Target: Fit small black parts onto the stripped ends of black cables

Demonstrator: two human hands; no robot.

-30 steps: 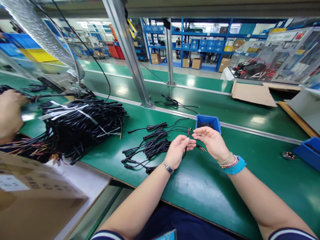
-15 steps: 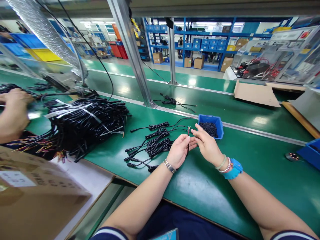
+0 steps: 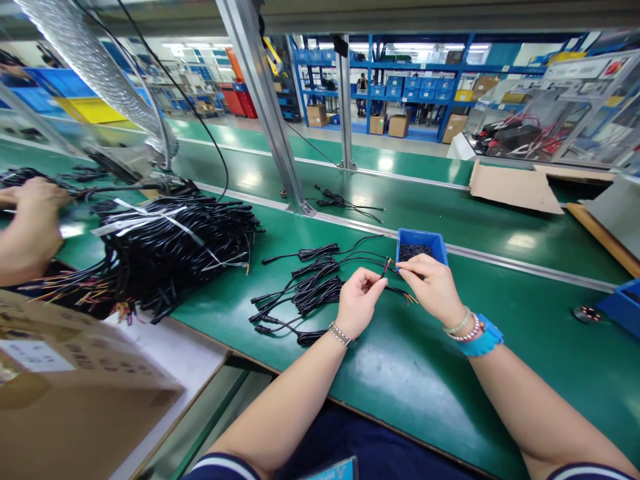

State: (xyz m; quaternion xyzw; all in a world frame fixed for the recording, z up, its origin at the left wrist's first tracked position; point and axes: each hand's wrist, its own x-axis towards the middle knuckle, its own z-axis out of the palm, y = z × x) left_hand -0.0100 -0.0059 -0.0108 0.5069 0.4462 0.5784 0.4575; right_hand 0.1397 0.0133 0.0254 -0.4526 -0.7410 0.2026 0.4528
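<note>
My left hand [image 3: 358, 301] pinches a thin cable end [image 3: 386, 268] with red and yellow wire tips pointing up. Just right of it, the fingers of my right hand [image 3: 434, 288] are pressed together close to those tips; what they hold is too small to make out. Behind my right hand stands a blue bin [image 3: 437, 244] of small black pieces. Coiled black cables [image 3: 320, 293] with round connectors lie on the green table [image 3: 400, 373] left of my hands. More stripped wire ends [image 3: 409, 297] lie below my right fingers.
A large bundle of black cables [image 3: 175, 247] tied with white strips is at the left, above a cardboard box [image 3: 90, 400]. Another person's hand [image 3: 37, 213] reaches in at the far left. A metal post [image 3: 273, 113] rises behind the table. Another blue bin [image 3: 623, 303] is at right.
My right hand has moved slightly right and its spread fingers have closed together. My left fingers now pinch the cable end, which leans right. Wire ends on the table have come into view.
</note>
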